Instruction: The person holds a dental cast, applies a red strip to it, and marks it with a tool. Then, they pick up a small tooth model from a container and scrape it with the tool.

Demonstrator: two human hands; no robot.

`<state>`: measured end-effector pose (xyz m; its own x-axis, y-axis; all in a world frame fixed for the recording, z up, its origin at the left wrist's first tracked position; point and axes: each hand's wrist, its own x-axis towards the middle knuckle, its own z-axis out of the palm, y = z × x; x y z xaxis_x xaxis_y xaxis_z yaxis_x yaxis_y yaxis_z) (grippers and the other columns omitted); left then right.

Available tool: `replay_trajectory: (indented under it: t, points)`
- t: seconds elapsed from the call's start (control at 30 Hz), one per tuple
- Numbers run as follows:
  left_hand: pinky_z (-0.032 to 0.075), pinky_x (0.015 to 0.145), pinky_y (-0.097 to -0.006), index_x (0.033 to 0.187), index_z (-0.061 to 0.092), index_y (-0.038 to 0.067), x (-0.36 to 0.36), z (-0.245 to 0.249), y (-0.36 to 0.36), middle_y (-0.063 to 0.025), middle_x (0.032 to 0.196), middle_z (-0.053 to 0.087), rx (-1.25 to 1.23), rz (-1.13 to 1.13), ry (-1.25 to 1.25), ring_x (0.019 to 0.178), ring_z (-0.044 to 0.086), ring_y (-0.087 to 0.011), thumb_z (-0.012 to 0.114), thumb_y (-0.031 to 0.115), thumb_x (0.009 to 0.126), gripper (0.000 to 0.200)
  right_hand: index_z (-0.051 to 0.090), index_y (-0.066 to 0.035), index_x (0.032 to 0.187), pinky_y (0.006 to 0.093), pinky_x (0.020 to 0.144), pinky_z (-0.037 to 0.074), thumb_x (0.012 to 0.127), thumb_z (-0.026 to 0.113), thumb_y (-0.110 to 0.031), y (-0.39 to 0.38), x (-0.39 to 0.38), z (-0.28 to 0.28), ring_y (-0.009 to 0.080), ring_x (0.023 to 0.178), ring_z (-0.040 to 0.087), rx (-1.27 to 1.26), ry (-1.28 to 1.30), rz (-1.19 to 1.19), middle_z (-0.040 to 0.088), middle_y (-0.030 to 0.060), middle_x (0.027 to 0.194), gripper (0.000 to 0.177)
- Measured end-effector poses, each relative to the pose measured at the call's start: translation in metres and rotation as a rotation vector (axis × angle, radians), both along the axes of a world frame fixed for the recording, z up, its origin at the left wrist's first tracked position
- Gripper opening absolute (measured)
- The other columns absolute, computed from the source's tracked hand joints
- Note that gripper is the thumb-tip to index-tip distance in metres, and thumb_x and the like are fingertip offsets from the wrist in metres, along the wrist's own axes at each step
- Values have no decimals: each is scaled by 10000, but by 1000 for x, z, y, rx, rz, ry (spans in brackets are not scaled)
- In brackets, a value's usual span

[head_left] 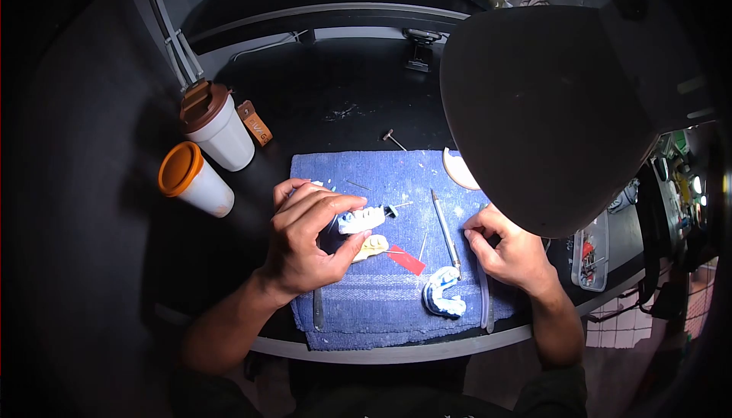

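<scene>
The left hand [309, 227] is over the left part of the blue towel [400, 168]. Its thumb and fingers are pinched on the white tooth model [360, 221]. To hold it well, I think the pinch should be firm but soft, on the sides of the base, so the little teeth do not get rubbed or chipped. Keeping the model low over the towel looks wise, since a slip would then land on something soft. Bright light falls there, so it also seems a good place to see small bits.

The white tooth model is right between the left thumb and fingers. The yellow tooth model [372, 249] is just below it, by the thumb tip, also over the left part of the towel.

The right hand [509, 254] is at the right side of the towel. Its thumb and first finger are bent close together, but I cannot tell if they pinch anything. The silver pen-like tool [444, 227] lies on the towel, just beside that hand.
</scene>
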<state>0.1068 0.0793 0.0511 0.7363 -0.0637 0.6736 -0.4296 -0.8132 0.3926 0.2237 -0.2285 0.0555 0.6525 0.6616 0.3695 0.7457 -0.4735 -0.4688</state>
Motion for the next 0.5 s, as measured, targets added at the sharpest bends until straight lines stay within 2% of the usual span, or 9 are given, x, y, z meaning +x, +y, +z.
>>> replay_trajectory:
  t: [0.13,0.37,0.5]
  points:
    - [448,1009,-412,1071,771,71,1,-1,2,-75,990,794,46,10,-23,926,742,-232,929,81,703,401,782,-24,948,296,696,564,867,773,-15,1,-1,-7,168,735,685,-26,0,26,706,79,854,82]
    - [483,948,-388,1046,778,59,1,2,2,-77,983,790,28,89,-43,924,743,-258,911,37,720,352,790,-23,954,314,710,566,850,771,-1,2,-1,-6,191,728,684,-24,-14,23,706,84,845,107]
    - [514,868,-383,1045,767,42,5,4,15,-78,960,786,-27,239,-77,887,731,-255,876,-5,736,331,789,-24,928,322,705,559,836,774,9,4,-1,-6,201,711,678,17,1,49,697,79,804,99]
